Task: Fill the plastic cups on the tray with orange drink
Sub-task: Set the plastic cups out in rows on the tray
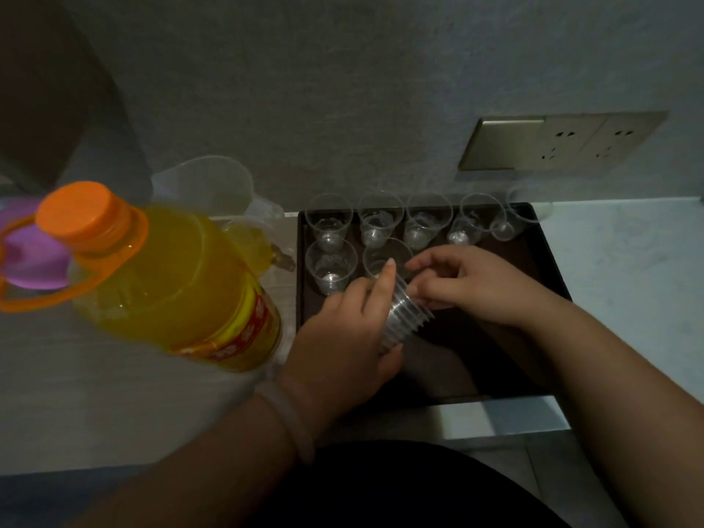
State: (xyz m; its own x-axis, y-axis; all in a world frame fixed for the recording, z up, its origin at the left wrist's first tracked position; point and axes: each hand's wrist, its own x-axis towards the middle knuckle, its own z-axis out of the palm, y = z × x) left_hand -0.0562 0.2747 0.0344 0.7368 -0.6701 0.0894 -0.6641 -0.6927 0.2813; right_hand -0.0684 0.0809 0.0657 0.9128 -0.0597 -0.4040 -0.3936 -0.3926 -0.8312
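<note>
1. Far left on the counter (114, 394) sits a purple lid (26, 257), partly behind the bottle's orange handle.
2. Next comes the big bottle of orange drink (164, 283), orange cap (78, 211) on, standing just left of the tray and apart from both hands; its red and yellow label (244, 333) carries writing, but it is too blurred to read; no brand can be made out.
3. Behind it stands a clear jug (205, 184) against the wall.
4. The left hand (343, 337) grips a stack of cups (404, 318), fingers wrapped round it, forefinger laid along it; the stack lies tilted over the dark tray (533, 268), its long axis running from that palm up and away toward the second row.
5. Seven plastic cups (329, 222) stand on the tray, five along the back, two in front at the left; all look empty, the rightmost leaning at the back corner.
6. The right hand (476, 283) meets the stack from the right, fingers curled and pinching its far end; I'd judge it is peeling off the next cup, to go just right of the second-row pair; pouring is not yet begun.
7. On the wall, a brass socket plate (564, 142), unmarked.
</note>
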